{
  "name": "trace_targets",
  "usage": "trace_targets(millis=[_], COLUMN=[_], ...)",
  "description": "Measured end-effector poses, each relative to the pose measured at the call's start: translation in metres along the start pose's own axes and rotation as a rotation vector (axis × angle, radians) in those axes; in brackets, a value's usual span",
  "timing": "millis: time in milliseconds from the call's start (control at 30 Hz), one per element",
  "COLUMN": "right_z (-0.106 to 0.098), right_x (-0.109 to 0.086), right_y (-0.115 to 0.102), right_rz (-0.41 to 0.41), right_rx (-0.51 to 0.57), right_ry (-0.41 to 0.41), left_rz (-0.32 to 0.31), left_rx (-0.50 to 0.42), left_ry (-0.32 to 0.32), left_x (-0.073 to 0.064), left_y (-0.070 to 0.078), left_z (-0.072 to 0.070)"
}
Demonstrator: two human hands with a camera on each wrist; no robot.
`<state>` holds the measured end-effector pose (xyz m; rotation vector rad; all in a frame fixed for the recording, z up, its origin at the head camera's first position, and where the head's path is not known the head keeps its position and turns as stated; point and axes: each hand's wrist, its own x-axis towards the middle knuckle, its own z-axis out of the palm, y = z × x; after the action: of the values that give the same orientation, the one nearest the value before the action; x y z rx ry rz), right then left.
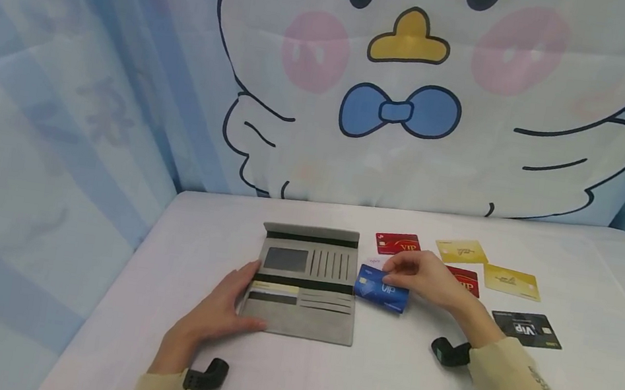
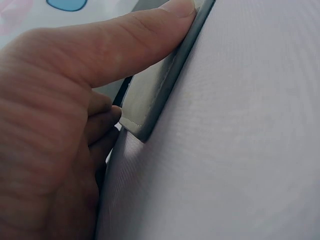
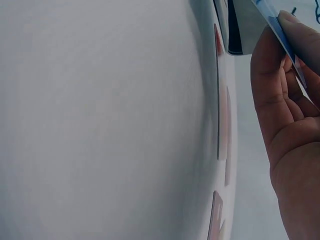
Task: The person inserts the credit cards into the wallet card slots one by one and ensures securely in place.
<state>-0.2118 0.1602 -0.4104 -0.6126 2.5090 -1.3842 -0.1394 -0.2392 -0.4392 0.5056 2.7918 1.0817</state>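
An open grey wallet (image 1: pixel 306 281) lies flat on the white table (image 1: pixel 394 380), with several card slots showing. My left hand (image 1: pixel 231 303) rests flat on the wallet's left edge. In the left wrist view its thumb (image 2: pixel 145 35) presses on the wallet's border (image 2: pixel 150 110). My right hand (image 1: pixel 417 276) pinches a blue VIP card (image 1: pixel 382 290) just right of the wallet, tilted above the table. In the right wrist view the fingers (image 3: pixel 285 95) hold that blue card (image 3: pixel 280 30) by its edge.
To the right of the wallet, loose cards lie on the table: a red VIP card (image 1: pixel 398 243), two gold cards (image 1: pixel 462 251) (image 1: pixel 511 281), a black card (image 1: pixel 526 328) and a second red card (image 1: pixel 467 282) partly behind my right hand. A cartoon-bird curtain (image 1: pixel 398 100) hangs behind.
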Motion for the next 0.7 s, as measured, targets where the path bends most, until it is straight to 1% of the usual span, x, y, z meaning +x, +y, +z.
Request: trace_targets(millis=[267, 433, 700], right_z=[0.025, 0.041, 0.056], right_x=[0.019, 0.029, 0.039], right_y=[-0.018, -0.031, -0.040], right_rz=[-0.059, -0.097, -0.103], right_rx=[0.009, -0.008, 0.025], right_ry=[-0.015, -0.050, -0.124], left_rz=[0.000, -0.017, -0.036], left_rx=[-0.002, 0.003, 0.005], left_ry=[-0.003, -0.008, -0.013], left_x=[-0.001, -0.002, -0.001], left_y=[0.001, 0.001, 0.001], left_z=[-0.002, -0.002, -0.002])
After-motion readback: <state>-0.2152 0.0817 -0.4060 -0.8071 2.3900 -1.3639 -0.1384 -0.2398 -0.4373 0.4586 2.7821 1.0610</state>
